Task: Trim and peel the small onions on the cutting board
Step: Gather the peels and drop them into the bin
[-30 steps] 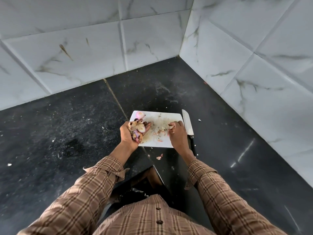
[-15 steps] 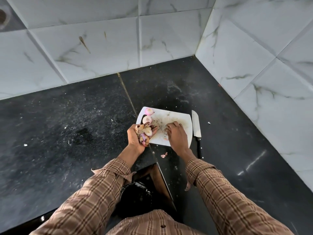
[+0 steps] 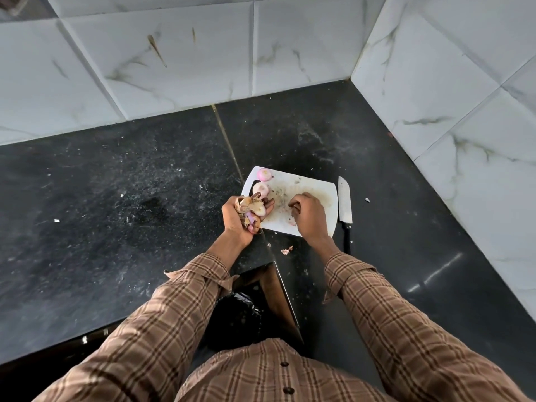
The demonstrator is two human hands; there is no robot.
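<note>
Two peeled onions sit at the upper left corner of the white cutting board (image 3: 316, 190), centre frame on the black counter (image 3: 116, 213): far onion (image 3: 265, 174) pale pink, glossy, round; near onion (image 3: 260, 188) paler, just above the left hand. Board surface is smeared, with small scraps.

Left hand (image 3: 242, 217): fingers curled round a bundle of onion peels (image 3: 251, 208), papery brown skins mixed with pink-white pieces; count not resolvable.

Right hand (image 3: 309, 217): rests on the board, fingers bent with tips down on the surface; cannot tell whether they pinch anything.

One knife (image 3: 345, 206) lies on the counter just beside the board's right edge. One loose peel scrap (image 3: 287, 250) on the counter below the board.
</note>
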